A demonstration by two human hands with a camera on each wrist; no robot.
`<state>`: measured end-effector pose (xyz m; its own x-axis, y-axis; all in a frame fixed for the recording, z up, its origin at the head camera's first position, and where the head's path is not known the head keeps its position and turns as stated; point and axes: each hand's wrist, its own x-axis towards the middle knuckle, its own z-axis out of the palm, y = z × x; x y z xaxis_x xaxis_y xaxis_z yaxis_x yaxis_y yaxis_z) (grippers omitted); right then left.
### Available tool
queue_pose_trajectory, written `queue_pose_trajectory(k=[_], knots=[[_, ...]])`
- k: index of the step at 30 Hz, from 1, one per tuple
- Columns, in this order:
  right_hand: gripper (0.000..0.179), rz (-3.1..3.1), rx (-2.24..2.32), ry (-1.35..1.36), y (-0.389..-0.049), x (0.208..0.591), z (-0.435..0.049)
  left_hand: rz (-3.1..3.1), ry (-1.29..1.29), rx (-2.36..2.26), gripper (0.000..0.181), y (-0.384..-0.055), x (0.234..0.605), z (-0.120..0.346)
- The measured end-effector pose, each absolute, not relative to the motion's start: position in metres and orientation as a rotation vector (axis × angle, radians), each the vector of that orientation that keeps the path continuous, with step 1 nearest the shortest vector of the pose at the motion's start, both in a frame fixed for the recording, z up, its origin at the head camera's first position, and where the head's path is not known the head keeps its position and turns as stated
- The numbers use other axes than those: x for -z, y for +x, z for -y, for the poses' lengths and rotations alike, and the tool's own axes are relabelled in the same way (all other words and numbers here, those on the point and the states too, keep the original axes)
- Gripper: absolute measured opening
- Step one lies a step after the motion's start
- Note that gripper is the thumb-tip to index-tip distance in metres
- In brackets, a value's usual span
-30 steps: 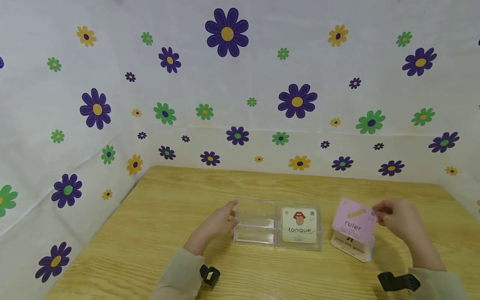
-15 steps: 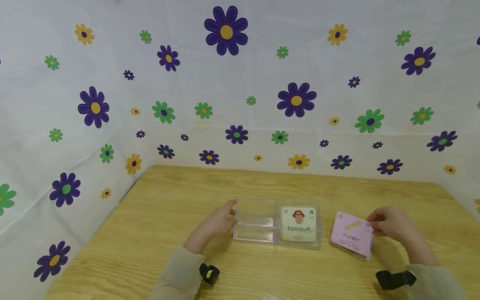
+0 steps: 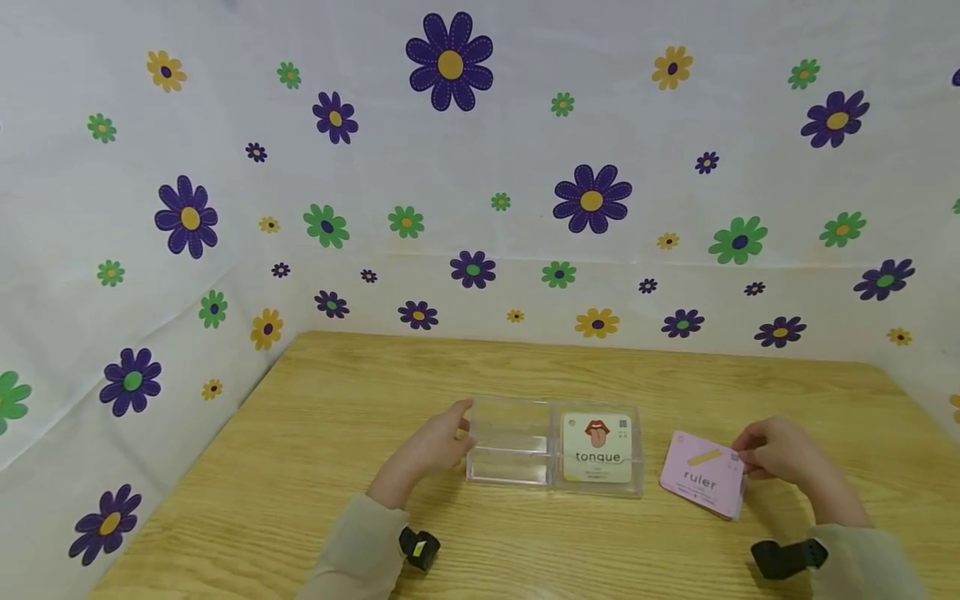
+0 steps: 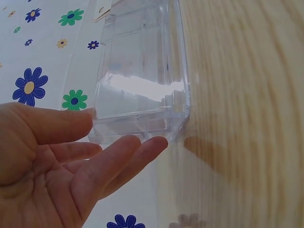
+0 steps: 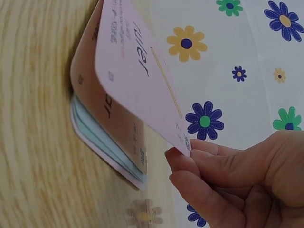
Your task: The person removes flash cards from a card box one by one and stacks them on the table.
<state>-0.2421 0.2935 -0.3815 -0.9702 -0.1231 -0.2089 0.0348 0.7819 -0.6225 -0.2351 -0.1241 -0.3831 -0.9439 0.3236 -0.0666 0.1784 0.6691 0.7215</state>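
Observation:
In the head view, my left hand (image 3: 430,450) holds the left end of a clear plastic card box (image 3: 510,423) with two compartments. The left wrist view has its thumb and fingers on either side of the box's end wall (image 4: 128,124). A "tongue" card (image 3: 597,446) lies in the right compartment. To the right of the box, my right hand (image 3: 780,458) pinches the corner of a pink "ruler" card (image 3: 701,475) between thumb and finger. That card tilts up over a brown card (image 5: 97,102) and several others (image 5: 107,145) stacked on the table.
A wooden table (image 3: 375,375) carries everything. Behind it and at the left hangs a white cloth (image 3: 517,150) printed with flowers. Black straps with small devices (image 3: 420,548) sit on both wrists.
My right hand has lowered the pink card onto the stack, so it now covers the "play the guitar" card in the head view. The left hand and box have stayed put.

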Motion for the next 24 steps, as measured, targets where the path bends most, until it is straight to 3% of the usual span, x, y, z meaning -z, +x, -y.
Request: queue_pose_trajectory(k=[24], knots=[[0.009, -2.715, 0.935, 0.001, -0.2464, 0.3898, -0.2943, -2.693, 0.372, -1.127, 0.053, -0.234, 0.3833, 0.1232]])
